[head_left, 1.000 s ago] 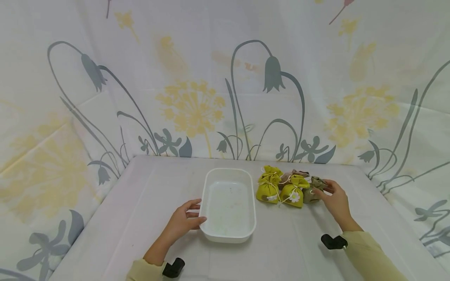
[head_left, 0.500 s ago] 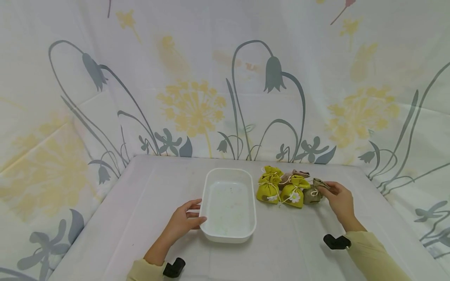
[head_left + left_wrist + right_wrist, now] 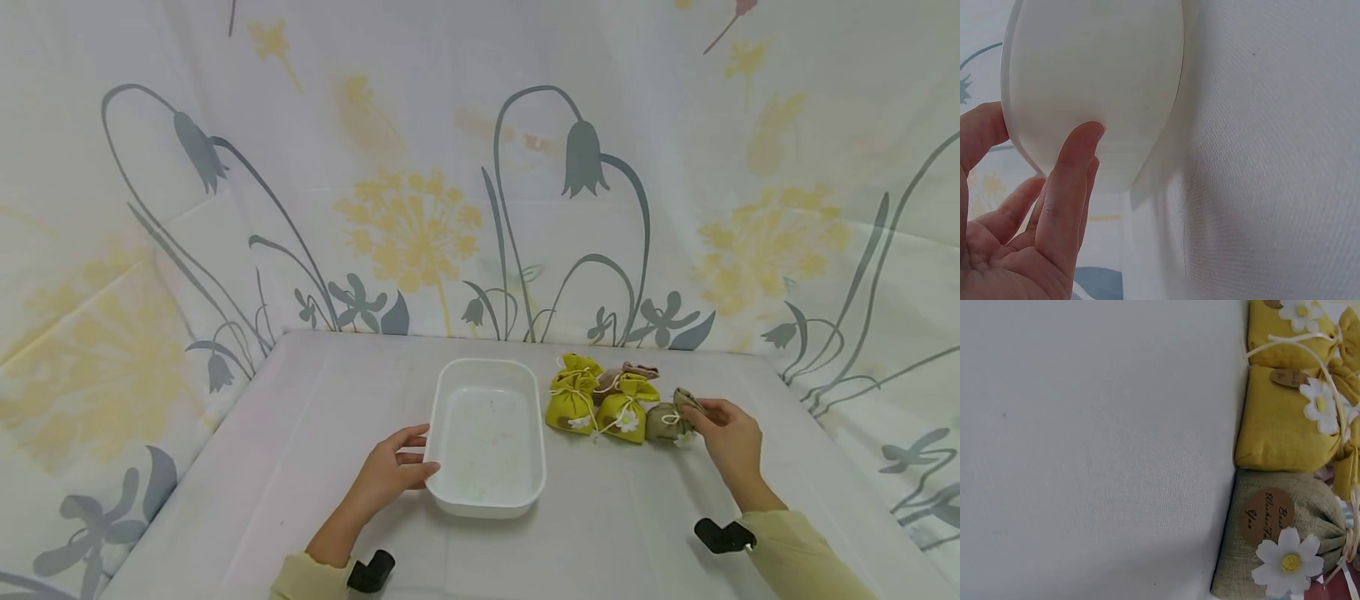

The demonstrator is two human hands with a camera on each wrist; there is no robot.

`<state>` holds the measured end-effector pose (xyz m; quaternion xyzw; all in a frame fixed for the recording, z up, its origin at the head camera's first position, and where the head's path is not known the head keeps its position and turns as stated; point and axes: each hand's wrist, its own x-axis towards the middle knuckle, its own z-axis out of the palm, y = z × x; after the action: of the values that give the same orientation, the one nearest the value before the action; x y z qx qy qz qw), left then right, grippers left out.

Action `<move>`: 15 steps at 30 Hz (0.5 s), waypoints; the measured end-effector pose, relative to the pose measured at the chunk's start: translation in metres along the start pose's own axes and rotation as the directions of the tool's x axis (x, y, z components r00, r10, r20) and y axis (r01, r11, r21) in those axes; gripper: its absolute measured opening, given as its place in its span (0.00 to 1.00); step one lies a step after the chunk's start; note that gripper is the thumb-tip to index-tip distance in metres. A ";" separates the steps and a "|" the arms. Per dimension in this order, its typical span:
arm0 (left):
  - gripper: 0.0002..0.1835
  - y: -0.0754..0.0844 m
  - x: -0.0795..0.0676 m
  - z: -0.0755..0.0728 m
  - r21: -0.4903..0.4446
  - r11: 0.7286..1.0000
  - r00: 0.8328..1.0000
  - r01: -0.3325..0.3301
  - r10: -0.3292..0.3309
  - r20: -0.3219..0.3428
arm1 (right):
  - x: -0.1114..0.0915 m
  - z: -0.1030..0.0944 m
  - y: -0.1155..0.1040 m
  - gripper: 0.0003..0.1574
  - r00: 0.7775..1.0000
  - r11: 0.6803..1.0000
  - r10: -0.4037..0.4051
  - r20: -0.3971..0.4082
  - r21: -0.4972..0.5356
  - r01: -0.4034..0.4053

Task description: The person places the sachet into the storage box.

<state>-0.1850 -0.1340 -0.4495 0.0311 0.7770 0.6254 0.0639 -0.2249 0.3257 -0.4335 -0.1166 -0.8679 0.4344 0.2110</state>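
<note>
My left hand grips the left side of a white plastic basin, thumb at the rim. In the left wrist view, fingertips press the basin's outer wall. At the right, my right hand pinches the gathered neck of a grey-green drawstring sachet. That sachet stands on the table, tilted slightly, beside a yellow sachet. The right wrist view shows its round brown label and white cloth flower; only bits of my fingers appear at that view's lower right corner.
More yellow sachets stand left of the held one, close to the basin's right side. A brownish-pink sachet is partly hidden behind them. A flower-printed curtain hangs behind the white-covered table.
My right hand has shifted slightly right and toward me, closing on the grey-green sachet's neck; the sachet has turned so its flower shows. The left hand and basin have stayed put.
</note>
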 end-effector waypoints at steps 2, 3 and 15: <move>0.34 0.000 0.000 0.000 0.002 1.000 1.000 0.003 -0.003 0.000 | -0.003 -0.001 -0.001 0.24 1.000 1.000 0.011 -0.011 0.003 -0.011; 0.34 0.000 0.000 0.000 0.003 1.000 1.000 0.004 -0.004 0.000 | -0.005 -0.002 -0.001 0.24 1.000 1.000 0.016 -0.018 0.008 -0.015; 0.34 0.001 -0.001 0.002 0.025 0.999 1.000 0.019 -0.019 -0.017 | -0.027 -0.010 -0.015 0.21 0.998 0.984 0.056 0.012 0.171 -0.057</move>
<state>-0.1842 -0.1323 -0.4487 0.0193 0.7856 0.6152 0.0631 -0.1967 0.3140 -0.4233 -0.1212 -0.8244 0.5135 0.2049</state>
